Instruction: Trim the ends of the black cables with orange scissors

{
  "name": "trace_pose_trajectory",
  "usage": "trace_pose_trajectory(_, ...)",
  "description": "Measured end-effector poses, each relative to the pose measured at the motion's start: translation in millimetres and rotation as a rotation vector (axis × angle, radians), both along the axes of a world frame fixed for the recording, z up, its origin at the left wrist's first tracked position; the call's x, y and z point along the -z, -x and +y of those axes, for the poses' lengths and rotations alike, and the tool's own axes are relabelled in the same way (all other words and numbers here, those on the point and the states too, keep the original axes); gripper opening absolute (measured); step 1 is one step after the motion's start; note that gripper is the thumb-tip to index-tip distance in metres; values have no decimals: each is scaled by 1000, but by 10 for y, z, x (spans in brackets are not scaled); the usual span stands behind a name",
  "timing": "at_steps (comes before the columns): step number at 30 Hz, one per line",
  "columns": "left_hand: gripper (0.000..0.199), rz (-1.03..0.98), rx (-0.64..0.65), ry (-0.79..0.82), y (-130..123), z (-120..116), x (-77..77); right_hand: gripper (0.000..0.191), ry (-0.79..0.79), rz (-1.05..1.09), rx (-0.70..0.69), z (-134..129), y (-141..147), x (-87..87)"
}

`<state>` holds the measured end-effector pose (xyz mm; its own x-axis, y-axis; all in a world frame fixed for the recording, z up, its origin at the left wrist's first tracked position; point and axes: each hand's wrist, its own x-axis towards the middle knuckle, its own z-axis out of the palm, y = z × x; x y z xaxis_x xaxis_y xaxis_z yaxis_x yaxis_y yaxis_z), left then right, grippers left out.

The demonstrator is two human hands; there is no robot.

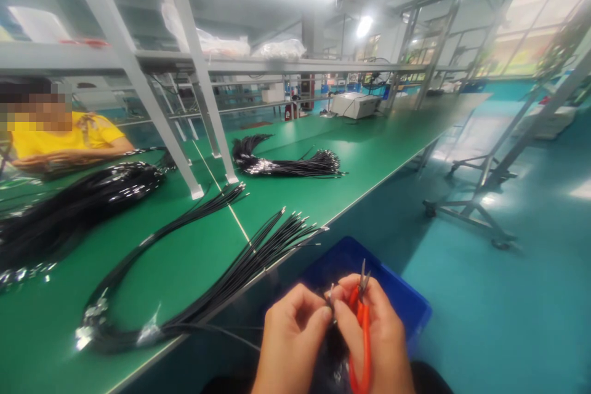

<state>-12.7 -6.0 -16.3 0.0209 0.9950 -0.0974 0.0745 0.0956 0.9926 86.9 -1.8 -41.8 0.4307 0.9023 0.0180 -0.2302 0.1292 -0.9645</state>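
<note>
My left hand (295,326) pinches the end of a black cable (329,303) between thumb and fingers, above a blue bin. Against it, my right hand (376,326) also has thumb and fingertips on the cable end. Tucked in that same right hand is a pair of scissors (364,345) with orange handles, its short metal blades pointing up. To the left, a bundle of black cables (217,295) curves in a U along the green table, tied with clear plastic, its pale-tipped ends fanned near the edge. One loose cable runs from it toward my left hand.
The blue bin (410,301) stands below my hands, beside the green table (152,295). Another cable bundle (290,163) lies farther back, and a large pile (78,197) at left, near a person in yellow (99,135). Metal shelf posts (203,74) rise from the table. A wheeled frame (484,197) stands right.
</note>
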Motion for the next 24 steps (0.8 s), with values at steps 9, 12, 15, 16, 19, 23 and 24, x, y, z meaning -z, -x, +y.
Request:
trace_pose_trajectory(9, 13, 187, -11, -65, -14, -10, -2, 12, -73, -316, 18, -43, -45, -17)
trace_pose_trajectory(12, 14, 201, -14, -70, -12, -23, 17, 8, -124, -534, 52, -46, -78, -11)
trace_pose_trajectory(15, 13, 171, -12, -61, -6, -29, 38, 9, -230, -753, 116, -69, -90, -51)
trace_pose_trajectory(16, 13, 139, -5, -53, 4, -23, 44, 10, -271, -801, 139, -84, -84, -66)
trace_pose_trajectory(19, 13, 11, -7, -26, 70, 28, 52, 11, -335, -848, 165, -148, -57, -105)
trace_pose_trajectory(23, 15, -143, 18, 25, 200, 112, 29, 11, -117, -588, -153, -187, -121, -175)
trace_pose_trajectory(24, 15, -178, 32, 35, 227, 122, 18, 12, -20, -486, -293, -174, -165, -197)
